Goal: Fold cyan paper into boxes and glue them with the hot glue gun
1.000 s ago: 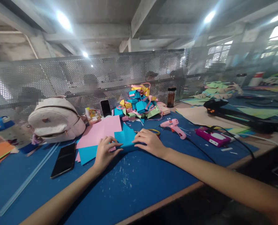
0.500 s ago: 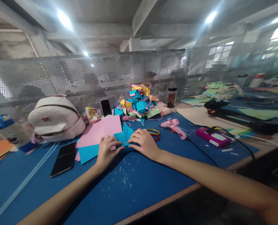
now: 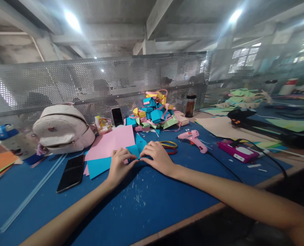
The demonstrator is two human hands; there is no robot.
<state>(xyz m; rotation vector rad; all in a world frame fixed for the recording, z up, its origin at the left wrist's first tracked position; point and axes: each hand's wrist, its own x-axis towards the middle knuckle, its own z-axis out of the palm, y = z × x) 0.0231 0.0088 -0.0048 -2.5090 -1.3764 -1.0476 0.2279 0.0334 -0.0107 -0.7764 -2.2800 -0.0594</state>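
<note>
Both my hands meet over a piece of blue paper on the table. My left hand pinches its near edge between thumb and fingers. Close beside it, my right hand is closed on the same paper, thumb and fingertips at the fold. Much of the paper is hidden under the fingers. Left of my hands lie a pink paper sheet and a blue sheet partly under it. Just behind my right hand are scissors with yellow and red handles.
A pile of folded paper boxes stands at the back. To the right are a pink glue gun and a magenta device with cables. Leftward sit a phone, a white backpack and a bottle. Behind rises a perforated metal screen.
My fingertips have drawn slightly closer together on the blue paper, and less of its near edge shows. The camera view has shifted a little.
</note>
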